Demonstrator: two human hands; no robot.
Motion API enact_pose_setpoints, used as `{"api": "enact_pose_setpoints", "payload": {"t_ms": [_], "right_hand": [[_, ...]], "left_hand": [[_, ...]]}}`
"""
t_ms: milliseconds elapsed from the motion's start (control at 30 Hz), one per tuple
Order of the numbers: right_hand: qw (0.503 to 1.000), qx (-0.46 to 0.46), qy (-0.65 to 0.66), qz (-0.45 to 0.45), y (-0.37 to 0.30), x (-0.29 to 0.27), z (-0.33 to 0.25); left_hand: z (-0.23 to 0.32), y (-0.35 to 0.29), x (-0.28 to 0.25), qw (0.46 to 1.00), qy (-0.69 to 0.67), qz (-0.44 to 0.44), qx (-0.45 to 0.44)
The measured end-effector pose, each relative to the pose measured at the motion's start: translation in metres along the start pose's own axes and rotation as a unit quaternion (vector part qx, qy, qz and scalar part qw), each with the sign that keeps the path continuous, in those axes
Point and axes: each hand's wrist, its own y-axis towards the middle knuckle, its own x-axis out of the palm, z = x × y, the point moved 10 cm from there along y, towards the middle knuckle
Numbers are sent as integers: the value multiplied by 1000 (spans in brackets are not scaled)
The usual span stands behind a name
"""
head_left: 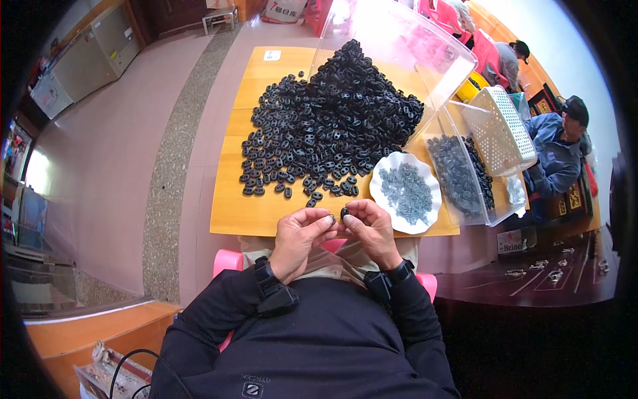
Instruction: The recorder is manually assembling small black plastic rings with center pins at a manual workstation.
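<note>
Both hands meet just past the table's near edge, fingertips almost touching. My right hand pinches a small black plastic piece between thumb and fingers. Close beside it, my left hand is closed in a pinch; a dark bit shows at its fingertips, too covered to name. Ahead of them spreads a big heap of black oval plastic pieces with two holes, some loose near my left fingers. Right of my right hand, a white scalloped plate bears many small greyish, translucent-looking pieces.
A large clear plastic bin lies tipped behind the heap. To the right, a clear box holds grey and black pieces, with a white perforated basket on it. A person in blue sits beyond. The wooden table ends near my lap.
</note>
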Motion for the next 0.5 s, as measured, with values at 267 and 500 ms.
{"api": "enact_pose_setpoints", "payload": {"t_ms": [267,500], "right_hand": [[1000,-1,-5,4,-2,-1,0],[1000,1,15,5,-2,-3,5]], "left_hand": [[0,0,-1,1000,15,0,7],[-1,2,-4,999,29,-3,14]]}}
